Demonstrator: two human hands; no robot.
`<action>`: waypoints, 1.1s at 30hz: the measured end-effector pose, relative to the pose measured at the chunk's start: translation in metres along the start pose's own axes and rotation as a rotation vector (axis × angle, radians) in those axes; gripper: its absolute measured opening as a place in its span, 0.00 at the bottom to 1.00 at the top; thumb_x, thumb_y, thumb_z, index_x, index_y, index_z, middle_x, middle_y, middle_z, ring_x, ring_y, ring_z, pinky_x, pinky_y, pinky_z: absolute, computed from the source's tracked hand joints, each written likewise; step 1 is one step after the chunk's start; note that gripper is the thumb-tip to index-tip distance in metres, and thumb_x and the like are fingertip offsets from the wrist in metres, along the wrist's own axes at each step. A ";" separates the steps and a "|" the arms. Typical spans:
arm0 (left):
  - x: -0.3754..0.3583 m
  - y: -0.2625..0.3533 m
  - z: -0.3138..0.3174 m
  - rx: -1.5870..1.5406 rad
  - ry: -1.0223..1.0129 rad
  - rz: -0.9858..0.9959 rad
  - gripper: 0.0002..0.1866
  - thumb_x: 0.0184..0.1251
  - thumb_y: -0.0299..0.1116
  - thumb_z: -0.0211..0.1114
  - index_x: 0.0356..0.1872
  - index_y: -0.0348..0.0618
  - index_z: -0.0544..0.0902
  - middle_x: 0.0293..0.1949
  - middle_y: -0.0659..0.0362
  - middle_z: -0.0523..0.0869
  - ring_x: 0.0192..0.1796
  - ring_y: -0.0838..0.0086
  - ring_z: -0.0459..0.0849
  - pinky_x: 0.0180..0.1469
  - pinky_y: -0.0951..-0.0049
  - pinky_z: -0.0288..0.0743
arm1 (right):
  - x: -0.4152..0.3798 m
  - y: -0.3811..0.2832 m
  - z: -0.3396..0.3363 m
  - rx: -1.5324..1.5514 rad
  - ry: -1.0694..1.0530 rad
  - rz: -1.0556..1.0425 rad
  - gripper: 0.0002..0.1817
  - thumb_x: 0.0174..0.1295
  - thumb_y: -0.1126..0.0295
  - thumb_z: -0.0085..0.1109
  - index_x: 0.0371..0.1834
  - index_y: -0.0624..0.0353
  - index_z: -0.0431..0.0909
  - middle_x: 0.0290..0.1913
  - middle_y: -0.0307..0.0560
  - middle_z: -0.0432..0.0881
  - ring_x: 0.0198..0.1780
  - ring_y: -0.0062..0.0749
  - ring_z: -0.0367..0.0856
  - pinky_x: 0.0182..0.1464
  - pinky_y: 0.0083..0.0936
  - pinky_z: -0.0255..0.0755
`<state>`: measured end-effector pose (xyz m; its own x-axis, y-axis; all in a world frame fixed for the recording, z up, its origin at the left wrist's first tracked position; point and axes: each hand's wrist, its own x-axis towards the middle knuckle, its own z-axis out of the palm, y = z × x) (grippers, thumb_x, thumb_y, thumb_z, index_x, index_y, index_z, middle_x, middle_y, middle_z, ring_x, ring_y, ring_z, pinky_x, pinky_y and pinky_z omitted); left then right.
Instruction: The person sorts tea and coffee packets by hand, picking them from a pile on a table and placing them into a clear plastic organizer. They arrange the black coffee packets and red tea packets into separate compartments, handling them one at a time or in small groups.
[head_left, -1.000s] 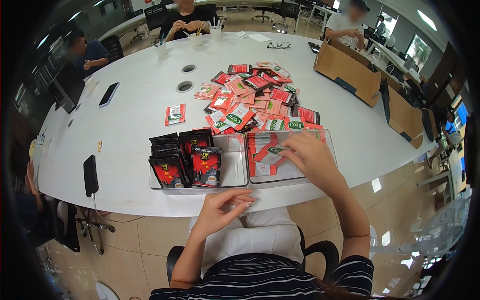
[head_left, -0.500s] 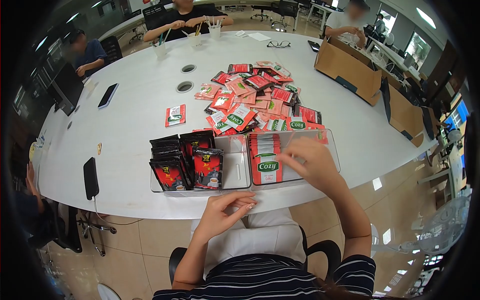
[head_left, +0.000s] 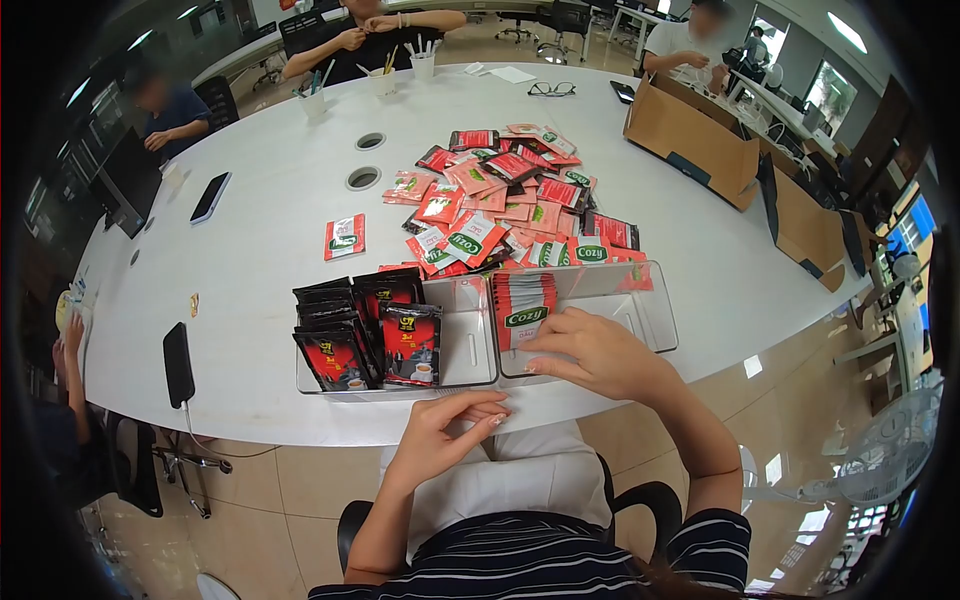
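My right hand (head_left: pixel 605 355) is over the front of the right clear bin (head_left: pixel 655 320). Its bent fingertips touch the lower part of the front red-and-white Cozy tea sachet (head_left: pixel 525 317), which leans at the front of an upright row. No sachet is visibly gripped. By the table's front edge, below the bins, my left hand (head_left: pixel 450 425) rests with fingers loosely curved and thumb apart, holding nothing. The left clear bin (head_left: pixel 465 345) has black-and-red G7 coffee sachets (head_left: pixel 411 345) standing in two rows.
Behind the bins spreads a loose pile of sachets (head_left: pixel 500 200), with a single Cozy sachet (head_left: pixel 345 237) left of it. Phones (head_left: pixel 178 365), glasses (head_left: pixel 552 90), cups of sticks (head_left: pixel 424 65) and an open cardboard box (head_left: pixel 690 140) share the table. Other people sit around it.
My right hand has come down and left from above the right bin onto the front Cozy sachet. The left hand stays nearly still. The view has shifted slightly.
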<state>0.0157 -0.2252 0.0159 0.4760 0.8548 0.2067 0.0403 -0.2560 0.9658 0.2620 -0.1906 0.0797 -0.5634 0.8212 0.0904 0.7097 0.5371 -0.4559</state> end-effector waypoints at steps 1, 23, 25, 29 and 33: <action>0.000 0.000 0.000 -0.001 0.000 -0.007 0.14 0.64 0.23 0.66 0.50 0.33 0.82 0.39 0.53 0.89 0.42 0.75 0.89 0.46 0.78 0.82 | -0.001 -0.001 -0.002 0.007 -0.033 0.005 0.21 0.68 0.51 0.52 0.49 0.55 0.84 0.42 0.47 0.81 0.46 0.42 0.75 0.51 0.35 0.70; 0.002 0.000 0.000 -0.032 0.004 -0.073 0.12 0.64 0.23 0.66 0.49 0.32 0.83 0.39 0.53 0.89 0.42 0.75 0.88 0.46 0.78 0.81 | 0.000 0.191 -0.079 0.130 0.049 0.462 0.28 0.32 0.64 0.81 0.39 0.59 0.80 0.25 0.36 0.77 0.29 0.23 0.72 0.39 0.22 0.70; 0.003 0.001 0.000 -0.048 0.002 -0.070 0.11 0.64 0.22 0.66 0.48 0.31 0.84 0.39 0.52 0.89 0.43 0.73 0.89 0.46 0.78 0.81 | 0.000 0.189 -0.078 0.143 -0.036 0.583 0.26 0.33 0.65 0.81 0.37 0.59 0.80 0.26 0.36 0.76 0.31 0.22 0.72 0.38 0.23 0.69; 0.004 0.001 -0.001 -0.091 -0.016 -0.072 0.11 0.64 0.21 0.65 0.47 0.31 0.84 0.40 0.52 0.89 0.43 0.72 0.89 0.46 0.78 0.82 | -0.010 0.208 -0.073 0.165 0.131 0.439 0.16 0.44 0.65 0.75 0.31 0.62 0.80 0.24 0.38 0.78 0.28 0.21 0.72 0.33 0.21 0.67; 0.005 0.000 -0.002 -0.046 -0.028 -0.056 0.10 0.63 0.20 0.65 0.46 0.31 0.84 0.39 0.51 0.89 0.42 0.72 0.89 0.45 0.77 0.82 | -0.006 0.202 -0.083 0.242 0.425 0.412 0.10 0.58 0.66 0.66 0.36 0.63 0.80 0.29 0.39 0.81 0.34 0.20 0.74 0.37 0.21 0.69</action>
<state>0.0165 -0.2201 0.0174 0.4981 0.8543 0.1485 0.0273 -0.1866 0.9821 0.4443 -0.0710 0.0604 -0.0128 0.9824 0.1861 0.6888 0.1435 -0.7106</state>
